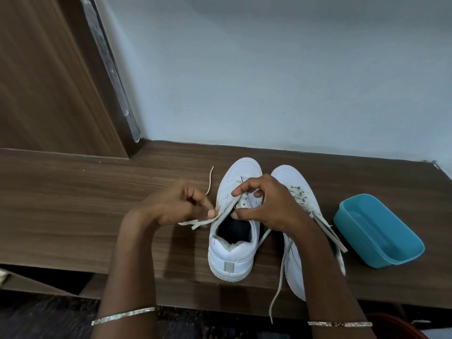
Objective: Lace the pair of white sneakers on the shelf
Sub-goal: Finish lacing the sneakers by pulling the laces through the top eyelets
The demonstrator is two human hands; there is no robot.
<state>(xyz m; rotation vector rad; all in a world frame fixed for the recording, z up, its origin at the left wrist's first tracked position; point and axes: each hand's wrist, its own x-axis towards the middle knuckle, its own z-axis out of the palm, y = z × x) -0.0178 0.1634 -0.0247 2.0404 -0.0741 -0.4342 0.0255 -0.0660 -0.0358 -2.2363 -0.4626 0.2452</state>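
Two white sneakers stand side by side on the wooden shelf [97, 192], toes toward the wall. At the left sneaker [232, 250], my left hand [176, 204] pinches a flat white lace [195, 222] just beside its left eyelet row. My right hand [266, 204] curls over that shoe's tongue and grips its right upper edge. Another end of the lace [209, 181] trails on the shelf behind my left hand. The right sneaker [293, 263] is partly hidden by my right forearm; its laces [278, 277] hang loose over the shelf's front edge.
A blue plastic tub [376, 231] sits on the shelf to the right of the sneakers. A wooden panel [49, 77] rises at the back left, a pale wall [269, 81] behind. The shelf's front edge runs just under my forearms.
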